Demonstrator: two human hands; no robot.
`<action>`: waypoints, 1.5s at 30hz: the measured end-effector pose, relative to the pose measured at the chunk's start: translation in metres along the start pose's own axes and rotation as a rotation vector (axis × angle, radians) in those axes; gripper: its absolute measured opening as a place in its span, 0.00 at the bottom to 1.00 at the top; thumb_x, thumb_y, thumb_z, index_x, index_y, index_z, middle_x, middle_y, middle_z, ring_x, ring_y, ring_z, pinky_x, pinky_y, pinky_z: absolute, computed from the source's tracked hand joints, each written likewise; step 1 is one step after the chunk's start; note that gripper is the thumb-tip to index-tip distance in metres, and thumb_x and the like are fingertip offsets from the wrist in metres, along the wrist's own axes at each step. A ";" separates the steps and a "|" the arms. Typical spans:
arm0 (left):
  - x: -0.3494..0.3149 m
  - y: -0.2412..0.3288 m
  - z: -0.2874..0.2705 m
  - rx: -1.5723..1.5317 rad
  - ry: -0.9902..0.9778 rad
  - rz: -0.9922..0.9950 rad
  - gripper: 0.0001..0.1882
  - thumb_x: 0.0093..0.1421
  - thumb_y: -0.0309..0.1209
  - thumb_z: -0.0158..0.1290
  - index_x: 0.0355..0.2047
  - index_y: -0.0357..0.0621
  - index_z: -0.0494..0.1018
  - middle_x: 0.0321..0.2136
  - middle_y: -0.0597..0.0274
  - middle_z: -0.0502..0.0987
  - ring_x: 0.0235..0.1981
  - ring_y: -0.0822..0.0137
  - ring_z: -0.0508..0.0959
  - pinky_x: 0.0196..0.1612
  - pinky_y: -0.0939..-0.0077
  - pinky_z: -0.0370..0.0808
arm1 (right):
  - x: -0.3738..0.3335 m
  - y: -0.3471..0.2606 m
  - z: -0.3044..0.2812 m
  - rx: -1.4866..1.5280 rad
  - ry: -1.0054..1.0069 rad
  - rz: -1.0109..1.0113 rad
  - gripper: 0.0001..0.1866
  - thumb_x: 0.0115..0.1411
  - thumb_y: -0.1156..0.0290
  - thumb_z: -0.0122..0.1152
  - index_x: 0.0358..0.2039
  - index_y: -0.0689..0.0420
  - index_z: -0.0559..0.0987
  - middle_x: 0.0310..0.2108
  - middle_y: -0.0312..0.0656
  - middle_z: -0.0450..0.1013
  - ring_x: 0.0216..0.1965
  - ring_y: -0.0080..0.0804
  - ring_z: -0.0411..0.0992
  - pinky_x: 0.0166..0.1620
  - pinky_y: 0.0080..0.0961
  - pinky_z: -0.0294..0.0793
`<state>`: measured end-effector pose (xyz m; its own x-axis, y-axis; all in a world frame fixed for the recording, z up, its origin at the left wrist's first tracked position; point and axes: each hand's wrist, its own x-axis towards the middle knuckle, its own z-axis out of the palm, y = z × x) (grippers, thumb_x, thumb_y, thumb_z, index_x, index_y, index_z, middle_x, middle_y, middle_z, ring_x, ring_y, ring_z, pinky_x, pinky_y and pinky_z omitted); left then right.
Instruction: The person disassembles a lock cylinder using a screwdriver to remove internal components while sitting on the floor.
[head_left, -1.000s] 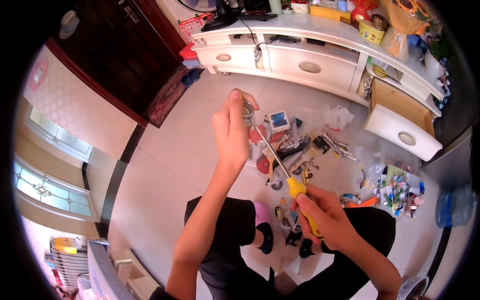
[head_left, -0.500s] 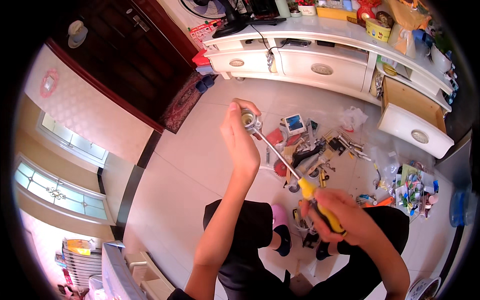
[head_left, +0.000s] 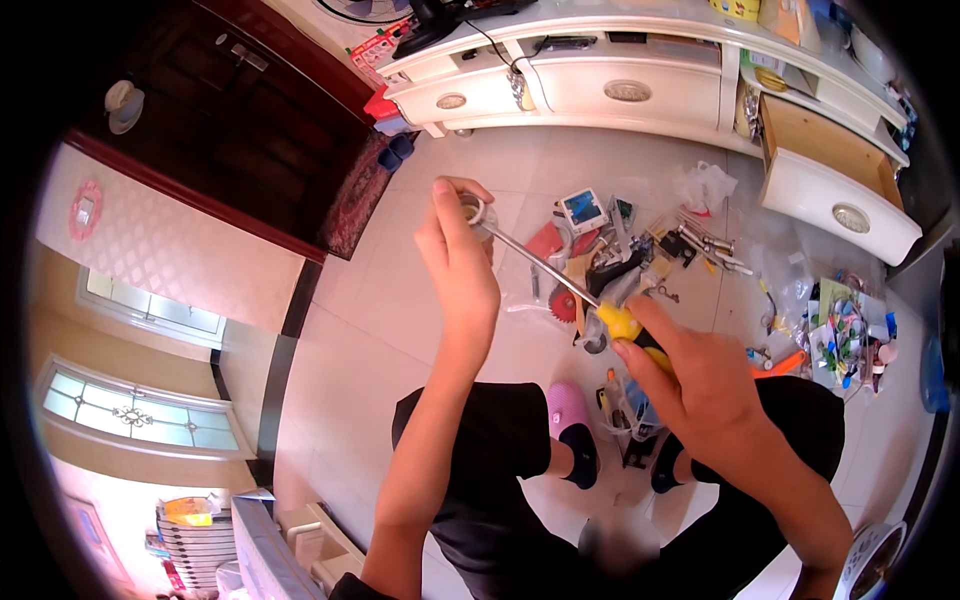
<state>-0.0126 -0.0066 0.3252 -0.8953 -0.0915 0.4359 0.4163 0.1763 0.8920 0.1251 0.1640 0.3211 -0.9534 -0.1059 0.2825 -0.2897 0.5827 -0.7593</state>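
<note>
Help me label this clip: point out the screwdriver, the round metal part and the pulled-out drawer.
Screwdriver (head_left: 618,320): head view, on its yellow handle.
Round metal part (head_left: 487,214): head view, on its rim.
Pulled-out drawer (head_left: 818,201): head view, on its white front panel.

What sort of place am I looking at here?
Probably a room in someone's home, perhaps a living room: a long white cabinet with drawers lines one side, and a patterned red mat and blue slippers lie near a dark door.

You are in a home: dark door (head_left: 205,120) at upper left, doormat (head_left: 352,210) and slippers (head_left: 395,153) beside it, long white drawer cabinet (head_left: 580,92) across the top.
</note>
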 end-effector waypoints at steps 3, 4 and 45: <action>0.000 0.000 0.000 0.004 -0.011 -0.035 0.22 0.68 0.41 0.32 0.24 0.40 0.65 0.15 0.72 0.59 0.15 0.83 0.54 0.16 0.84 0.50 | 0.005 0.005 -0.006 -0.217 0.003 -0.016 0.17 0.57 0.69 0.58 0.46 0.59 0.70 0.21 0.48 0.71 0.21 0.48 0.70 0.25 0.36 0.67; -0.002 -0.006 -0.001 0.057 -0.056 -0.066 0.22 0.68 0.41 0.33 0.24 0.39 0.66 0.15 0.71 0.59 0.15 0.82 0.54 0.16 0.84 0.51 | 0.007 0.008 -0.009 -0.425 0.004 -0.029 0.17 0.57 0.69 0.59 0.46 0.58 0.71 0.22 0.47 0.71 0.21 0.47 0.71 0.25 0.35 0.67; 0.003 -0.008 0.000 -0.029 -0.128 0.070 0.20 0.68 0.40 0.32 0.26 0.39 0.66 0.17 0.68 0.62 0.13 0.80 0.60 0.15 0.84 0.60 | 0.006 0.016 -0.005 0.621 -0.287 0.321 0.17 0.65 0.58 0.45 0.40 0.62 0.69 0.12 0.42 0.60 0.10 0.31 0.59 0.18 0.26 0.60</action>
<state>-0.0184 -0.0078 0.3194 -0.8762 0.0461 0.4797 0.4808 0.1494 0.8640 0.1157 0.1767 0.3135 -0.9588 -0.2632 -0.1073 0.0925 0.0679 -0.9934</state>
